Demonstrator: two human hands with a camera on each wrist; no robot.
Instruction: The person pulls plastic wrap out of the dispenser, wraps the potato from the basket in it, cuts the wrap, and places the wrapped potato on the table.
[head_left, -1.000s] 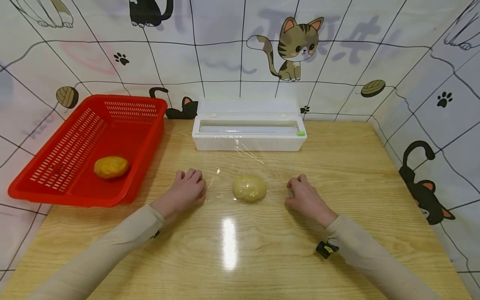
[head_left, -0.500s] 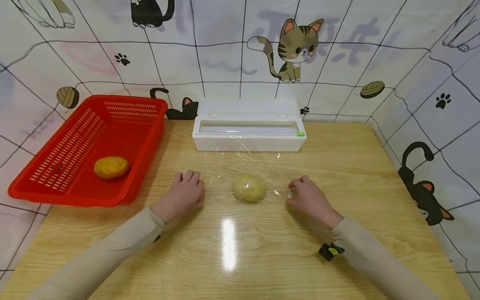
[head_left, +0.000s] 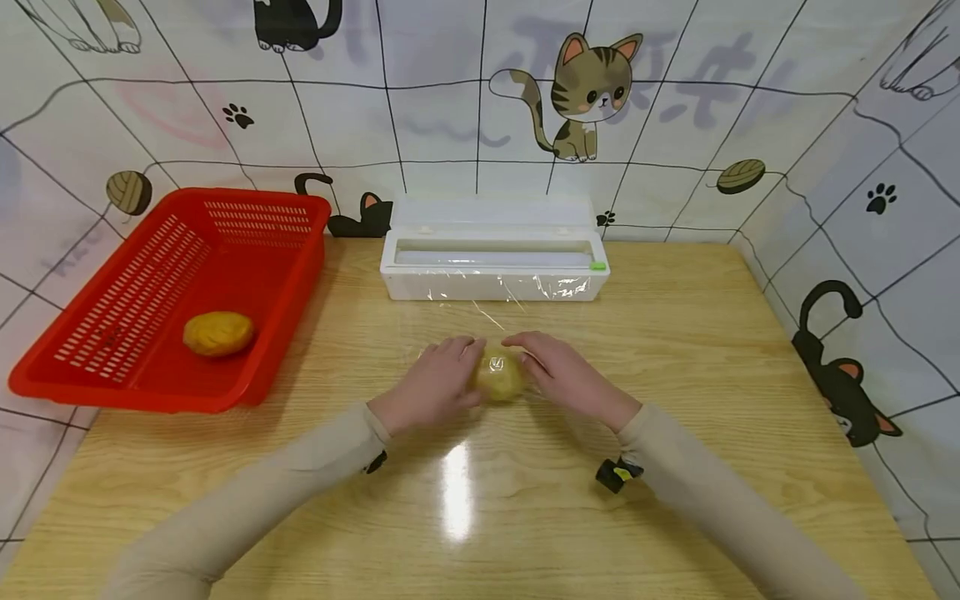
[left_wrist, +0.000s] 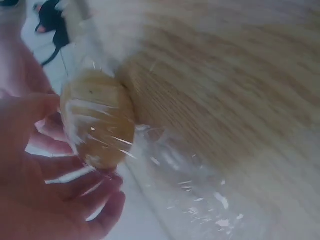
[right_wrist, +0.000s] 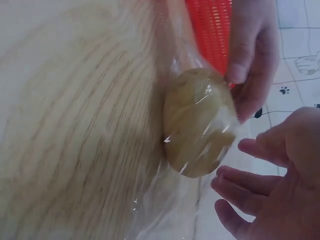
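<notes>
A peeled-looking, yellowish potato [head_left: 500, 377] lies on the table under clear cling film [left_wrist: 195, 200], which clings in creases over its top. My left hand [head_left: 438, 379] is at the potato's left side, its fingertips right at the film-covered edge. From the other side comes my right hand [head_left: 566, 379], its fingers loosely bent and reaching toward the potato. In the right wrist view, the right hand's fingers [right_wrist: 245, 195] are spread beside the potato's end. The film runs back from the potato to a white dispenser box [head_left: 495, 286].
A red plastic basket [head_left: 288, 333] stands at the left with another yellow potato [head_left: 218, 333] in it. The dispenser's lid [head_left: 491, 212] is raised against the cat-print wall covering. The wooden table [head_left: 675, 333] reaches to that covering at the back and right.
Both hands have moved inward from the film's side edges to the potato. Their pinched fingers have loosened, and the film now lies closer around the potato.
</notes>
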